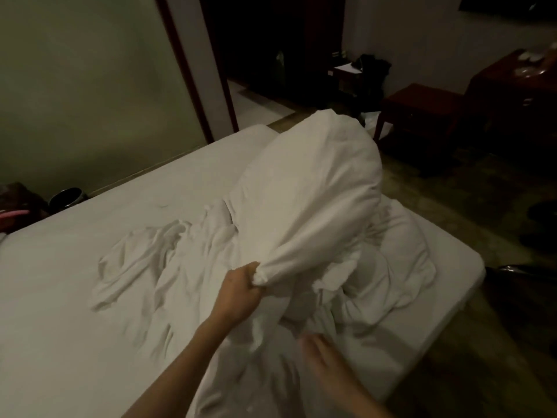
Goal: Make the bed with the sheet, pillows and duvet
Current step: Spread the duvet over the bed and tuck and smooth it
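White pillow (304,188) gripped by left hand (238,294); blurred right hand (319,354) open beneath.

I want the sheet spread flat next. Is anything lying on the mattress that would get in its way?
Yes. The left hand holds a pillow up by its corner, above the bunched white bedding heaped on the mattress. That heap covers its middle and right side.
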`<act>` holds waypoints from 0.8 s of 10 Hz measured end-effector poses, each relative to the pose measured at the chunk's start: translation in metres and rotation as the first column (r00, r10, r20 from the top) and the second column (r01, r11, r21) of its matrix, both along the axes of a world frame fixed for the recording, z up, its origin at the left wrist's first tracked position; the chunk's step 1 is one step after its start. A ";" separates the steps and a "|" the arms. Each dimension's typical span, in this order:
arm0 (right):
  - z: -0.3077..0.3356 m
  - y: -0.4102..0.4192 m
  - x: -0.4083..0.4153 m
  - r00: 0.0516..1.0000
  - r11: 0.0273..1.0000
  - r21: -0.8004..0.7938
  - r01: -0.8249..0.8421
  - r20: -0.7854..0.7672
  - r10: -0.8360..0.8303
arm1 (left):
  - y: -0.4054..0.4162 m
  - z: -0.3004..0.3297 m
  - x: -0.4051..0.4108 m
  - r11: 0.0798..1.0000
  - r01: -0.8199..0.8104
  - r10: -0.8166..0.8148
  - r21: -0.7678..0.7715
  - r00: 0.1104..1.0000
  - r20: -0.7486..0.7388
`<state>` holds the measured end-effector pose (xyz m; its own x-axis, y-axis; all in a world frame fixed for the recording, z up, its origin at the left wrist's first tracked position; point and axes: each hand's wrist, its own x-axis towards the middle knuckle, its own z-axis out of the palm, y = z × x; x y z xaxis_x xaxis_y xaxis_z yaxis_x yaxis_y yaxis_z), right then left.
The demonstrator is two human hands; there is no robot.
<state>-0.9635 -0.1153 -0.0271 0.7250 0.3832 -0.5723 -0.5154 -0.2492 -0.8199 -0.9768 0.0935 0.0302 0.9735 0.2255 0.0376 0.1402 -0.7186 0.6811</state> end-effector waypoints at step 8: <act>0.082 0.101 -0.023 0.374 0.779 -0.584 -0.228 0.687 0.623 | 0.038 0.119 -0.045 0.950 -0.153 0.215 -0.274 0.953 0.214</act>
